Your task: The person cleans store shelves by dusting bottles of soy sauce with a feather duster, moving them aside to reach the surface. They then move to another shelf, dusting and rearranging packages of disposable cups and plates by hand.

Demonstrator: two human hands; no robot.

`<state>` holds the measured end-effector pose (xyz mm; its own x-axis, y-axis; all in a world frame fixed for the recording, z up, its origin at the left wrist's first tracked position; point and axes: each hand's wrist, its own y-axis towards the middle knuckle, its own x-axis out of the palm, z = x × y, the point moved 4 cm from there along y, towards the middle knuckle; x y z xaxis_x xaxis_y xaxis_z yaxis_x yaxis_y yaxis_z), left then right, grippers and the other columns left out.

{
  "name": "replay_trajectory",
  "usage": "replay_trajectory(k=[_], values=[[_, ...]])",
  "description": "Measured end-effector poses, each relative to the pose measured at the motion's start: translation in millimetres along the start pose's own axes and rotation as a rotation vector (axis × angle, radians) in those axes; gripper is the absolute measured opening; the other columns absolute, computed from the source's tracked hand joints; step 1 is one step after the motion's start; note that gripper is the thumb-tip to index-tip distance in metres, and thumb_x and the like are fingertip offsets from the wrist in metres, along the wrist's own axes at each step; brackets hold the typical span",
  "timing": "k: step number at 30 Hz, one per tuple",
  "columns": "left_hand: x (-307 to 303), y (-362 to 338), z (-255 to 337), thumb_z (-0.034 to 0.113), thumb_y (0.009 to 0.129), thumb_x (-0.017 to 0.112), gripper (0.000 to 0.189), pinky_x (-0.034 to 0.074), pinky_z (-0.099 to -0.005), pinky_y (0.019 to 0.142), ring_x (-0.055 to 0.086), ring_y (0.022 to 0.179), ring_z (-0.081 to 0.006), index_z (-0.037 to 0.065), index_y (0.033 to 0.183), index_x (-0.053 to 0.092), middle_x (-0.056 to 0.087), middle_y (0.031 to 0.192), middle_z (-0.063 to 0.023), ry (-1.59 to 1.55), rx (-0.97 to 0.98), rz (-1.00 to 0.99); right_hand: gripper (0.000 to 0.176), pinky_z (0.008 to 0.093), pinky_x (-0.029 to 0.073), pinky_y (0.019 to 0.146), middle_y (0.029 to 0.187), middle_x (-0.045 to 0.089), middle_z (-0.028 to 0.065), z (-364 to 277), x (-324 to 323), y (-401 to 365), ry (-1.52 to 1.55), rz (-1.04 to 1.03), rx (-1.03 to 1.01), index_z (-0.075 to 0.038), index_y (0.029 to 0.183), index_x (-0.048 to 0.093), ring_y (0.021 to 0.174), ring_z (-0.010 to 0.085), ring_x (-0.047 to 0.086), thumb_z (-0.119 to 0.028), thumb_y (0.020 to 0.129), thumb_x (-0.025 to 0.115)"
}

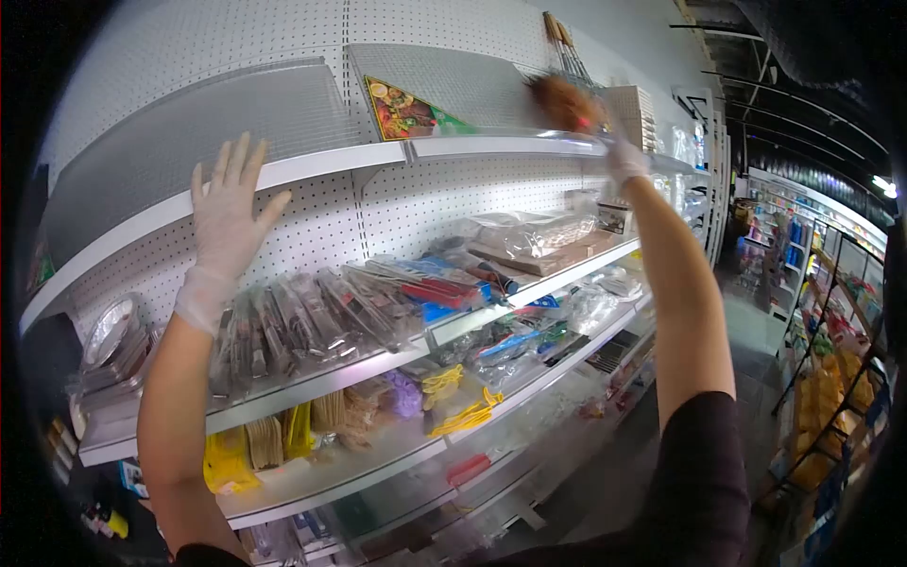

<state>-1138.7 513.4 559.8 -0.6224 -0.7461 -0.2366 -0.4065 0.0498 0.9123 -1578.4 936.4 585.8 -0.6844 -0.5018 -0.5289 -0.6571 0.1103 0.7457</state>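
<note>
My left hand point(230, 213), in a thin clear glove, has its fingers spread against the front edge of the top shelf point(378, 154). Wire grill racks point(198, 123) lean on the pegboard behind it. Up at the right end of that shelf, my right hand point(626, 161), also gloved, is closed and smeared by motion. It holds a brown feather duster point(565, 102), whose blurred head is over the shelf near a grill rack with a food-picture label point(406, 111). The duster's handle is mostly hidden.
Plastic-wrapped utensils point(293, 326) line the shelf below, beside wrapped packs point(543, 236). Yellow cord bundles point(465, 413) and yellow packs point(230, 460) sit lower down. Wooden-handled skewers point(565, 45) hang above. An aisle floor point(751, 302) and another stocked rack point(831, 378) are at right.
</note>
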Motion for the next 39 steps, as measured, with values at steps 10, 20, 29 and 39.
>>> replay_trajectory(k=[10, 20, 29, 39], values=[[9, 5, 4, 0.047, 0.089, 0.052, 0.072, 0.013, -0.0521, 0.114, 0.015, 0.143, -0.0235, 0.02, 0.148, 0.02, 0.018, 0.154, -0.003, 0.162, -0.065, -0.097, 0.027, 0.0405, 0.051, 0.07, 0.085, 0.068, 0.0171, 99, -81, -79, 0.086, 0.032, -0.47, -0.027, 0.115, 0.066, 0.075, 0.034, 0.066, -0.03, 0.089, 0.057], [6, 9, 7, 0.052, 0.087, 0.054, 0.078, 0.013, -0.0559, 0.112, 0.013, 0.143, -0.0276, 0.02, 0.149, 0.018, 0.015, 0.155, -0.0059, 0.168, -0.123, -0.212, 0.028, 0.0446, 0.048, 0.082, 0.099, 0.065, 0.0213, 371, -70, 10, -0.166, 0.005, 0.238, -0.015, 0.107, 0.068, 0.097, 0.0369, 0.062, -0.023, 0.088, 0.049], [6, 13, 9, 0.056, 0.084, 0.055, 0.084, 0.019, -0.0574, 0.11, 0.017, 0.141, -0.0313, 0.016, 0.148, 0.017, 0.019, 0.153, -0.0126, 0.194, -0.131, -0.275, 0.033, 0.0389, 0.05, 0.079, 0.101, 0.066, 0.0205, 229, -62, -93, 0.233, -0.109, -0.243, -0.016, 0.121, 0.061, 0.093, 0.0355, 0.064, -0.021, 0.091, 0.047], [-60, -55, -5, 0.047, 0.084, 0.058, 0.08, 0.012, -0.0511, 0.114, 0.01, 0.143, -0.0335, 0.012, 0.147, 0.022, 0.016, 0.154, -0.0156, 0.032, 0.188, -0.387, 0.042, 0.0423, 0.048, 0.063, 0.091, 0.065, 0.0192, 298, -54, -101, -0.172, 0.019, -0.148, -0.025, 0.132, 0.052, 0.076, 0.0339, 0.066, -0.022, 0.09, 0.049]])
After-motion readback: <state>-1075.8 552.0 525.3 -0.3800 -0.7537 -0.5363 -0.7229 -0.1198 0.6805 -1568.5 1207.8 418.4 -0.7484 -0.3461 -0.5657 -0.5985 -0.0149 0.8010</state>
